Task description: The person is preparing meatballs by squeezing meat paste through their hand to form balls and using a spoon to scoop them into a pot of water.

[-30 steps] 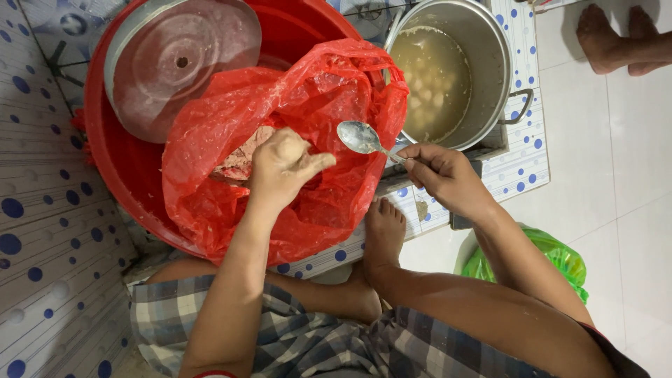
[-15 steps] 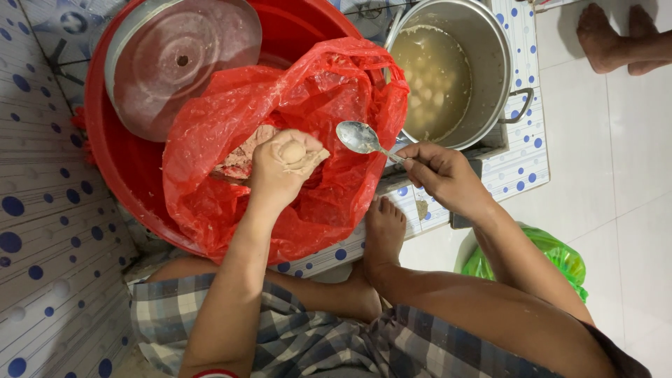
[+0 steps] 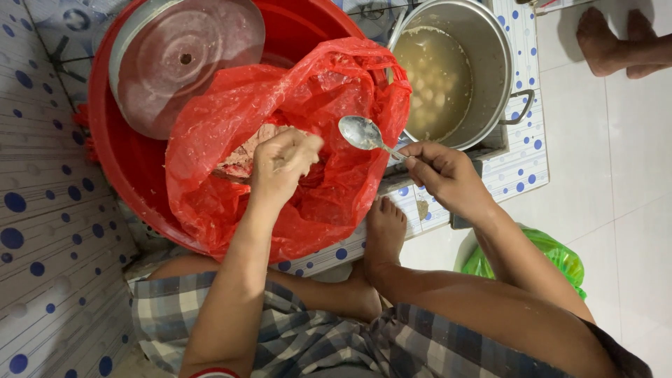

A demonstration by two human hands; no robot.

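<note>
We see one red plastic bag [image 3: 231, 133] in one red basin [image 3: 126, 175]; our left hand [image 3: 283, 162] clenches paste there, our right hand [image 3: 444, 175] grips one spoon [image 3: 362, 133] beside one pot [image 3: 483, 63].

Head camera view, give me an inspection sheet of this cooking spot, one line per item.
Surface: white tiles with blue dots, white floor tiles to the right.
Job's things: red plastic bag open in a red basin, holding pale minced paste; metal spoon; steel pot of cloudy broth with pale balls.
Clutter: glass lid in the basin; green bag on the floor.
Hands: left hand closed in a fist over the paste; right hand holds the spoon by its handle.
Cables: nothing seen.
Surroundings: another person's bare feet top right; the person's own foot by the basin.
</note>
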